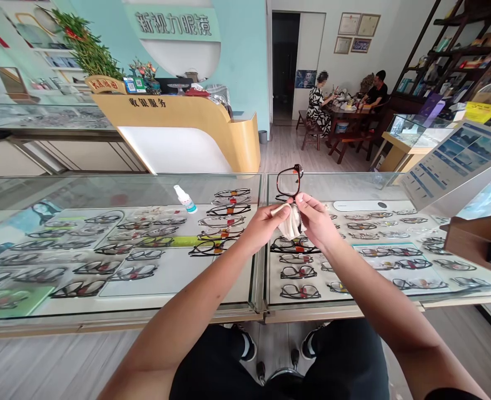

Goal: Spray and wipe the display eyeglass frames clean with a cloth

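Note:
Above the glass counter I hold a pair of dark tortoiseshell eyeglasses (297, 173), turned on end with one lens uppermost. My right hand (315, 218) is closed on the frame near its middle. A cream-white cloth (289, 225) is pinched in my left hand (269, 218), wrapped against the lower lens, which it mostly hides. Both hands nearly touch. To their left, a white spray bottle (185, 199) with a blue-green base stands on the glass top.
Many eyeglasses lie in rows inside the glass display counter (145, 311). A long white case (357, 206) lies to the right, near a tilted printed display board (457, 166) and a brown wooden object (479, 244). Two people sit at a far table (343, 114).

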### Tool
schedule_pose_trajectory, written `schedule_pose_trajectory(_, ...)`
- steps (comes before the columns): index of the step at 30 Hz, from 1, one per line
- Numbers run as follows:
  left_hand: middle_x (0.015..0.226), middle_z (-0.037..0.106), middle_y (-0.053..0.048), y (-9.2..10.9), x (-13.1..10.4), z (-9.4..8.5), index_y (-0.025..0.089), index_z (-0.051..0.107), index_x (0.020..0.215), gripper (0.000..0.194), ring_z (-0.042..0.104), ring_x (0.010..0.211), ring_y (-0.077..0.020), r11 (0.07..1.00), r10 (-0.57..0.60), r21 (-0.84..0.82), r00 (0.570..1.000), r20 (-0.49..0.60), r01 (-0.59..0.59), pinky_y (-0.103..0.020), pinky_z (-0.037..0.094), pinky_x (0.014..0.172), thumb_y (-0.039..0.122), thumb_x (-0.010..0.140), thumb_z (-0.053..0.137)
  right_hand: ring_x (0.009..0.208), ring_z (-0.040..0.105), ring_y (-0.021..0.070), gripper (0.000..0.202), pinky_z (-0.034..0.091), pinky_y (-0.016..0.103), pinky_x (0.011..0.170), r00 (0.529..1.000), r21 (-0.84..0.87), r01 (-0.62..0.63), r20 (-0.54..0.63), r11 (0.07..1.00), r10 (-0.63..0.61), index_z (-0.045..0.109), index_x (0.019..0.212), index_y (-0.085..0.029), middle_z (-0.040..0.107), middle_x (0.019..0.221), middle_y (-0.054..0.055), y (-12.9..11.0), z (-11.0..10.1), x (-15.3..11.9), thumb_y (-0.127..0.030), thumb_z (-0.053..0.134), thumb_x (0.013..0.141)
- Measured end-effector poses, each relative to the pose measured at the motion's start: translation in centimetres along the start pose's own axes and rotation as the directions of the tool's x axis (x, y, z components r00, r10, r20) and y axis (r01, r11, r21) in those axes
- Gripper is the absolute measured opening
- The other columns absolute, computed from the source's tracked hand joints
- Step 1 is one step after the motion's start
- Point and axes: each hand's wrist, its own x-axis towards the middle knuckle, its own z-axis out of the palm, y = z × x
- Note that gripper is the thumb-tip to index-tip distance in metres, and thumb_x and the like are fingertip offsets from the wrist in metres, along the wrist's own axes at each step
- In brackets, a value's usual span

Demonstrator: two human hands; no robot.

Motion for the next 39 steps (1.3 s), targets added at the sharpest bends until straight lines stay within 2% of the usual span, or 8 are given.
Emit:
schedule_pose_trajectory(5, 0.081, 0.07, 0.001, -0.4, 0.2, 0.2, 0.017, 0.082, 0.093, 0.068, 0.06, 0.078, -0.0155, 0.999, -0.03, -0.044, 0.999, -0.027, 0.029, -0.029, 0.046, 0.076, 0.079, 0.073, 0.1, 0.075, 0.06, 0.0169, 0.057, 0.048, 0.03, 0.068, 1.0, -0.035, 0.029, -0.008, 0.999, -0.029, 0.07, 0.081, -0.027, 0.077, 0.09, -0.001, 0.5, 0.3, 0.0, -0.072, 0.104, 0.073)
schedule_pose_trajectory(13, 0.091, 0.08, 0.0, 0.2, 0.1, 0.6, 0.018, 0.086, 0.103, 0.067, 0.07, 0.085, -0.0173, 0.977, -0.119, -0.178, 0.993, -0.018, 0.114, -0.032, 0.054, 0.084, 0.059, 0.058, 0.115, 0.081, 0.064, 0.0178, 0.055, 0.052, 0.03, 0.076, 0.998, -0.054, 0.057, -0.015, 0.997, -0.058, 0.072, 0.082, -0.027, 0.078, 0.093, -0.001, 1.0, 0.5, -0.1, -0.072, 0.104, 0.074)
schedule_pose_trajectory(18, 0.095, 0.082, -0.001, 0.5, 0.1, 0.7, 0.018, 0.085, 0.105, 0.065, 0.072, 0.09, -0.0189, 0.977, -0.119, -0.174, 0.992, 0.05, 0.126, -0.034, 0.056, 0.09, 0.039, 0.054, 0.117, 0.086, 0.069, 0.0198, 0.053, 0.057, 0.033, 0.083, 0.999, -0.048, 0.042, -0.022, 0.998, -0.043, 0.074, 0.083, -0.028, 0.08, 0.095, 0.001, 0.8, 0.2, 0.0, -0.071, 0.103, 0.074)
schedule_pose_trajectory(23, 0.099, 0.081, -0.003, 0.6, 0.0, 0.5, 0.017, 0.081, 0.107, 0.063, 0.073, 0.091, -0.0196, 0.982, -0.107, -0.14, 0.987, 0.123, 0.124, -0.034, 0.056, 0.09, 0.034, 0.057, 0.116, 0.083, 0.069, 0.0189, 0.051, 0.058, 0.032, 0.078, 0.999, 0.008, 0.005, -0.054, 1.0, -0.005, 0.079, 0.088, -0.027, 0.081, 0.095, 0.001, 0.6, -0.5, 0.4, -0.068, 0.106, 0.072)
schedule_pose_trajectory(28, 0.101, 0.081, -0.003, 0.7, -0.1, 0.6, 0.018, 0.079, 0.114, 0.066, 0.073, 0.094, -0.0204, 0.991, -0.073, -0.102, 0.992, 0.105, 0.084, -0.034, 0.057, 0.092, 0.038, 0.061, 0.114, 0.08, 0.069, 0.0178, 0.049, 0.057, 0.031, 0.074, 0.999, 0.027, -0.002, -0.041, 1.0, 0.003, 0.079, 0.088, -0.027, 0.081, 0.095, 0.001, 0.3, -0.6, 0.3, -0.065, 0.106, 0.074)
schedule_pose_trajectory(35, 0.101, 0.08, -0.003, 0.6, -0.6, 1.4, 0.018, 0.076, 0.112, 0.068, 0.072, 0.092, -0.0207, 0.999, -0.016, -0.052, 1.0, 0.027, 0.018, -0.033, 0.057, 0.087, 0.048, 0.063, 0.112, 0.078, 0.066, 0.0176, 0.05, 0.054, 0.032, 0.07, 0.999, -0.004, 0.019, -0.027, 1.0, -0.019, 0.077, 0.088, -0.027, 0.079, 0.095, 0.002, 0.1, 0.0, -0.2, -0.068, 0.103, 0.077)
schedule_pose_trajectory(39, 0.097, 0.079, -0.003, 0.5, -0.9, 1.8, 0.018, 0.078, 0.111, 0.067, 0.07, 0.089, -0.0203, 0.998, 0.06, -0.012, 0.997, -0.05, -0.06, -0.031, 0.055, 0.083, 0.064, 0.072, 0.106, 0.085, 0.07, 0.0206, 0.05, 0.058, 0.034, 0.077, 0.999, 0.013, 0.044, -0.025, 0.999, -0.044, 0.075, 0.088, -0.029, 0.08, 0.097, 0.001, 0.1, 0.7, -0.6, -0.068, 0.104, 0.076)
